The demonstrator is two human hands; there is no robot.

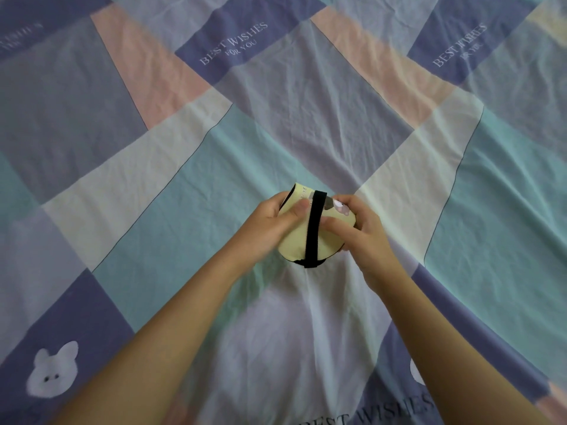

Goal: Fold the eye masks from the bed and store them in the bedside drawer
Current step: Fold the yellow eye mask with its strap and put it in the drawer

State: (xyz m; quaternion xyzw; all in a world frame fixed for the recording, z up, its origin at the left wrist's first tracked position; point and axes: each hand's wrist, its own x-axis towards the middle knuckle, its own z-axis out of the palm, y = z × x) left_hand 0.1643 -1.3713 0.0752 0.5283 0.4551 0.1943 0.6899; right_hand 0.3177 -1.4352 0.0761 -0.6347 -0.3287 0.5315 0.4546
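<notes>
A pale yellow eye mask (294,240) is folded into a small bundle, held just above the bed sheet (184,167). Its black elastic strap (313,228) runs over the bundle from top to bottom. My left hand (270,222) grips the left side, thumb pressed on the front. My right hand (359,234) grips the right side, fingers curled round the edge near a small bear print (340,206). No other mask is in view, and no drawer shows.
The bed sheet is a patchwork of teal, lilac, pink and cream blocks with "Best Wishes For You" lettering (233,42) and a white bear face (52,374) at the lower left. It fills the whole view.
</notes>
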